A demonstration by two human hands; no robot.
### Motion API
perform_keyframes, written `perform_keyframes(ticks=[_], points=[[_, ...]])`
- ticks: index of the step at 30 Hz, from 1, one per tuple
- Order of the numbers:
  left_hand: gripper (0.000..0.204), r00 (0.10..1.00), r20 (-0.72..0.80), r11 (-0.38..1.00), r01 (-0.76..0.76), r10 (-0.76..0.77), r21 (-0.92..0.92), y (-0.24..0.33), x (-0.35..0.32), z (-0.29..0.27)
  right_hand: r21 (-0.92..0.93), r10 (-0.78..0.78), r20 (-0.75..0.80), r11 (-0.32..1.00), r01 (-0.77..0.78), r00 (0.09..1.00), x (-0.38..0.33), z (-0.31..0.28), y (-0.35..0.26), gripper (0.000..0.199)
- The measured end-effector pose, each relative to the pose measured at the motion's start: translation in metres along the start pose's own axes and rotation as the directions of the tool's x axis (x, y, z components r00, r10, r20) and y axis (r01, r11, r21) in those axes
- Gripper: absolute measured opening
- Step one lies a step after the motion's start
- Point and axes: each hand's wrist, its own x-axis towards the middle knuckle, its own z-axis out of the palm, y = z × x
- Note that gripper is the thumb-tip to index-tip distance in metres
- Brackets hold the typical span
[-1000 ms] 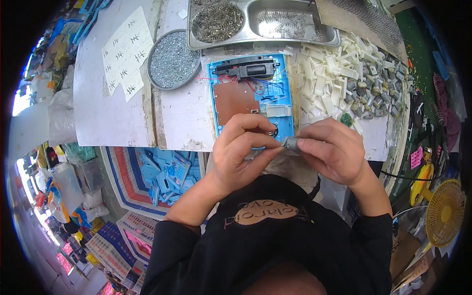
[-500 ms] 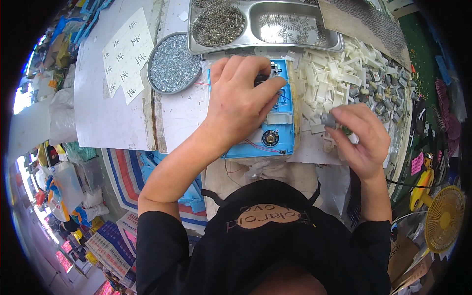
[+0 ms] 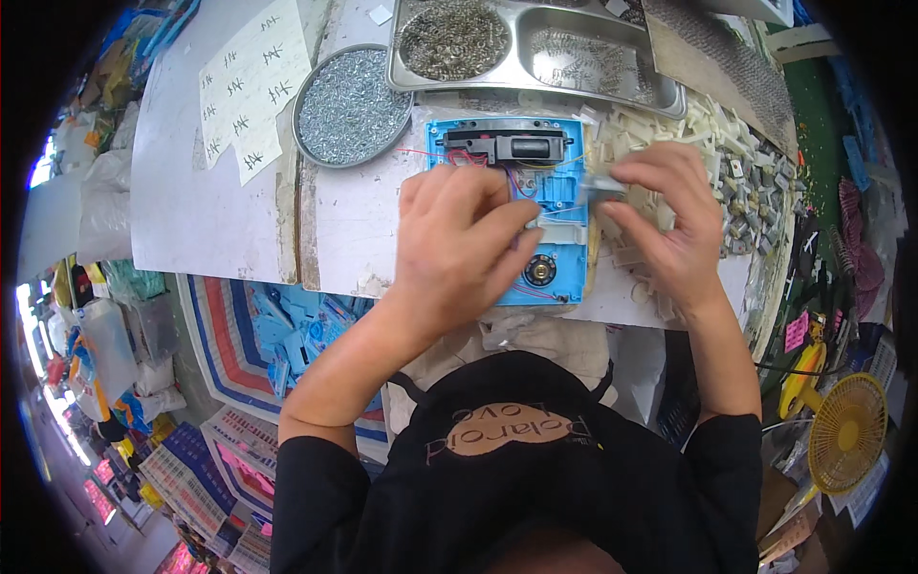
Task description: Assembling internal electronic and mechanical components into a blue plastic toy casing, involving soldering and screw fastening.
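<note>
A blue plastic casing (image 3: 571,282) lies on the table in front of me. Set into it are a black mechanism (image 3: 507,146) at the far end, a white plastic bracket (image 3: 566,232) across the middle, a round black speaker (image 3: 540,271) at the near end and thin coloured wires. My left hand (image 3: 454,234) rests over the casing's left side, thumb and fingers pinched together by the bracket; what they grip is too small to make out. At the casing's right edge my right hand (image 3: 677,215) pinches a small grey motor (image 3: 604,188), slightly blurred.
White plastic parts (image 3: 660,129) and loose grey motors (image 3: 751,196) are heaped on the right. A steel tray (image 3: 516,81) of springs stands behind the casing, with a round dish of screws (image 3: 349,110) left of it. A yellow fan (image 3: 846,430) stands lower right.
My right hand has brought the motor leftward from the heap to the casing. My left hand has drawn back toward me from the black mechanism, leaving it in view.
</note>
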Motion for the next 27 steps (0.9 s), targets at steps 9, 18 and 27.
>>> perform_keyframes(ticks=[9,18,27], points=[[0.025,0.981,0.089,0.983,-0.168,0.174,-0.079,-0.005,0.002,0.011,0.007,0.110,-0.027,0.994,-0.110,0.994,-0.031,-0.019,0.002,0.032],[0.031,0.995,0.082,0.996,-0.043,0.050,-0.081,-0.008,-0.020,-0.001,-0.001,0.138,0.062,0.990,-0.138,0.988,0.000,0.028,-0.003,0.029],[0.041,0.997,0.076,0.979,0.025,-0.009,-0.204,-0.011,-0.020,-0.017,-0.225,0.133,0.215,0.971,-0.084,0.967,0.011,0.023,-0.010,0.029]])
